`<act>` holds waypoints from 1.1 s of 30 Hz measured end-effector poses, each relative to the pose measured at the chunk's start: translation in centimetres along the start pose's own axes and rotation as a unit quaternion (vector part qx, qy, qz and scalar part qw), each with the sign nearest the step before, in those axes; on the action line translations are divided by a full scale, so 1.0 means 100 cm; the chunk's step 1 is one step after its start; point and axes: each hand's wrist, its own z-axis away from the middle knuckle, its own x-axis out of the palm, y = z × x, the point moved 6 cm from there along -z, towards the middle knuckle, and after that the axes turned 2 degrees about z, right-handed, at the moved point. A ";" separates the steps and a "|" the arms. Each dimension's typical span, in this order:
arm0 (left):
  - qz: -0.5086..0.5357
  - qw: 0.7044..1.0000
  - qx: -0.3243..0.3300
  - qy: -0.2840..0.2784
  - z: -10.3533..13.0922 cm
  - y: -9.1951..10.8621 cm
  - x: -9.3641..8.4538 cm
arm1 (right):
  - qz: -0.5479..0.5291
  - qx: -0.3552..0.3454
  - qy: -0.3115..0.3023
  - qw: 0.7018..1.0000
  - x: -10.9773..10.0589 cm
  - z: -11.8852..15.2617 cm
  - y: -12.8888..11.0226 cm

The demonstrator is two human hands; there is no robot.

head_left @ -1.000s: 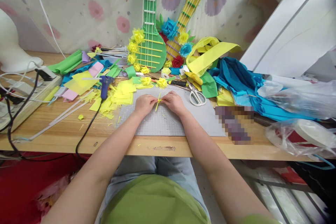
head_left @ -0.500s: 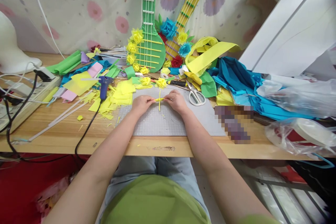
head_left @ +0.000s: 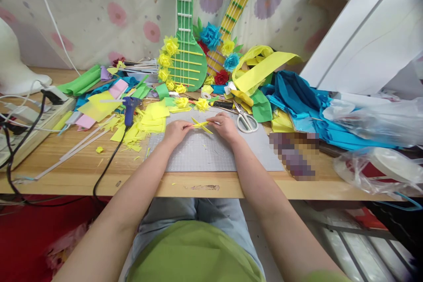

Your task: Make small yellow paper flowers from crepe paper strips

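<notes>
Between my two hands is a small yellow paper piece with crossing narrow strips (head_left: 202, 126), held just above the grey cutting mat (head_left: 201, 156). My left hand (head_left: 178, 133) is closed, its thumb and fingertips pinching the left end. The right end is pinched by my right hand (head_left: 224, 126), which is closed too. Just beyond the piece lie two yellow paper flowers (head_left: 202, 104) (head_left: 182, 102). White-handled scissors (head_left: 247, 122) rest on the mat to the right of my right hand.
A blue glue gun (head_left: 131, 110) and cut yellow paper (head_left: 154, 116) lie left of the mat. Behind stand a green paper-covered instrument (head_left: 190, 68) and a yellow one (head_left: 236, 6) with flowers. Blue crepe paper (head_left: 299, 97) and a bagged roll (head_left: 383, 169) are at right.
The yellow paper piece has turned: its crossing strip, which stood nearly upright in view, now slants from upper left to lower right. Both hands keep their pinch in about the same place.
</notes>
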 end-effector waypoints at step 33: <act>-0.021 0.994 -0.024 0.102 -0.005 -0.020 -0.013 | 0.161 0.126 0.038 0.978 -0.027 -0.021 0.043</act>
